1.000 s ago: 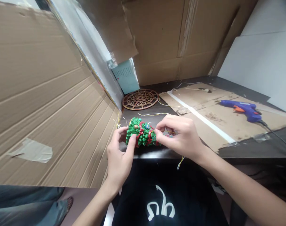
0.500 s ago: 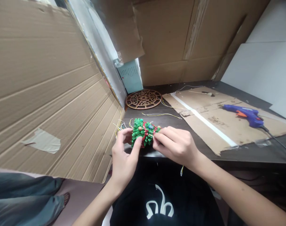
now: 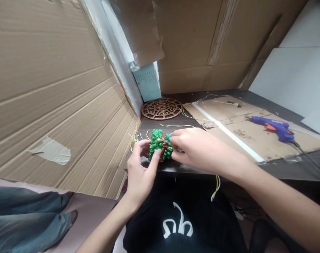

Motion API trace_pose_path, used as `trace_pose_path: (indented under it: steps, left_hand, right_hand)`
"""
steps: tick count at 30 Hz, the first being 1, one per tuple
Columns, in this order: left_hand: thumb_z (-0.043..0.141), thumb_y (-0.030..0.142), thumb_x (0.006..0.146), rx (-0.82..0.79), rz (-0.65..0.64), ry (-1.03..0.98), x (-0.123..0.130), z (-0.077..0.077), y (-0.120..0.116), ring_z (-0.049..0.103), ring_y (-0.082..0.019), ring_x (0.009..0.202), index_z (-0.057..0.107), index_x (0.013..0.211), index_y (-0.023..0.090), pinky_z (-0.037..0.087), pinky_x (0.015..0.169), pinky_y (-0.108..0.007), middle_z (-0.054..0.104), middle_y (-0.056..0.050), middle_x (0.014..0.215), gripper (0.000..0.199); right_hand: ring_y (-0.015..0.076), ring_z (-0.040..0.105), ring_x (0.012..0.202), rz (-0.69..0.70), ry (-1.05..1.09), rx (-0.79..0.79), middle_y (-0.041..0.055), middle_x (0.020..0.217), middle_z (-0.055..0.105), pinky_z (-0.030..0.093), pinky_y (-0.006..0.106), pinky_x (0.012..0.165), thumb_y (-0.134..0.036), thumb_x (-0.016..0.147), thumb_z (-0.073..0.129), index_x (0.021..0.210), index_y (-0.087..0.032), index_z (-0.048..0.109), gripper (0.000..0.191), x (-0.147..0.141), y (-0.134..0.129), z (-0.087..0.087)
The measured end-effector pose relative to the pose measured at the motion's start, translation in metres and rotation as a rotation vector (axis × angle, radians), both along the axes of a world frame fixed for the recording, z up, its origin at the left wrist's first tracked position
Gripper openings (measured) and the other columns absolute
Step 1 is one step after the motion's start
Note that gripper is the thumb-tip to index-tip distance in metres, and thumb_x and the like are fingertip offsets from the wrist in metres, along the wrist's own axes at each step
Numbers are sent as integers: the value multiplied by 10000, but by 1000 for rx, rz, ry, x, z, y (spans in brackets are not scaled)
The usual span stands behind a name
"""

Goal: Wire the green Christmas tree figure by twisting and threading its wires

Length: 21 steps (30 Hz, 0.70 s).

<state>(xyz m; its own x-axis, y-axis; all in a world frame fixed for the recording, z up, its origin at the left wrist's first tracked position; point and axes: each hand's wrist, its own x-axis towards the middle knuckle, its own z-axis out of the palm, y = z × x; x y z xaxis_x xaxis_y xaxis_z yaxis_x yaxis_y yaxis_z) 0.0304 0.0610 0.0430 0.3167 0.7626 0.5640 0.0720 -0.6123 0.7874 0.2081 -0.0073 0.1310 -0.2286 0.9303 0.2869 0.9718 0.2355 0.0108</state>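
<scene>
A small green tinsel tree [image 3: 158,144] with red trim and a gold ball lies on its side over the dark table's front edge. My left hand [image 3: 142,163] grips its wide end, thumb on the front and fingers behind. My right hand [image 3: 187,146] is closed at the narrow end, its fingertips pinched together; what they pinch is too small to name. Thin white and yellow wires [image 3: 135,136] stick out beyond the wide end. A wire pair [image 3: 216,188] hangs below my right wrist.
A round bronze openwork disc [image 3: 162,108] lies behind, near a pale blue box [image 3: 147,83]. To the right, a blue glue gun [image 3: 274,127] rests on a cardboard sheet [image 3: 241,135]. Cardboard walls [image 3: 186,38] stand around. At lower left are a person's legs [image 3: 30,211].
My right hand has turned and closed further over the tree's narrow end, covering more of it. The hanging wire pair has shifted right and shows more. The view has moved slightly.
</scene>
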Motion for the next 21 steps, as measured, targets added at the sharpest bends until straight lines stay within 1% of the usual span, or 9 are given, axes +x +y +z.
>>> trace_pose_path:
  steps: [2,5,9,12,15,18,21]
  left_hand:
    - [687,294,996,-6,-10,-4,-1,1,0,623,-195,1012,574,1207,230,489,899,-296,644,0,1110,248]
    - [683,289,996,17,-5,-2,-1,1,-1,623,-183,1008,578,1207,225,488,889,-280,644,6,1107,244]
    - [674,277,999,39,2,2,-2,2,-1,624,-163,987,582,1202,225,486,871,-258,644,21,1096,229]
    - [670,275,1003,27,1,-6,-4,2,-1,621,-157,993,583,1189,233,481,886,-254,641,28,1106,209]
    - [666,283,1007,21,-9,-10,-6,1,-2,624,-161,994,580,1187,240,479,887,-260,642,28,1105,204]
    - [659,286,1011,15,-19,-19,-6,2,-1,630,-164,985,576,1193,243,482,881,-267,646,27,1099,205]
    - [655,293,1019,-9,-25,-17,-4,3,0,628,-160,1003,583,1188,253,483,896,-260,644,32,1118,188]
  right_hand:
    - [130,435,617,-17,-1,-33,18,685,558,211,296,575,-184,828,611,666,-152,526,186,-2,4,7]
    - [132,449,626,-45,-33,-55,25,708,569,222,287,574,-189,817,628,672,-153,555,166,-5,7,13]
    - [129,480,647,-52,-34,-53,22,753,589,239,284,582,-176,837,652,704,-149,589,149,-5,5,13]
    - [124,482,627,30,-81,2,16,793,603,235,291,575,-162,851,671,753,-148,614,115,-4,3,7]
    - [150,506,613,122,-222,96,26,796,593,198,309,551,-130,870,658,794,-148,621,86,-4,1,0]
    - [192,537,629,175,-392,223,41,780,566,149,322,534,-55,816,666,799,-143,608,106,-5,0,-5]
    - [209,564,669,207,-408,297,43,815,567,170,325,530,-47,772,704,829,-147,596,158,-6,-2,-10]
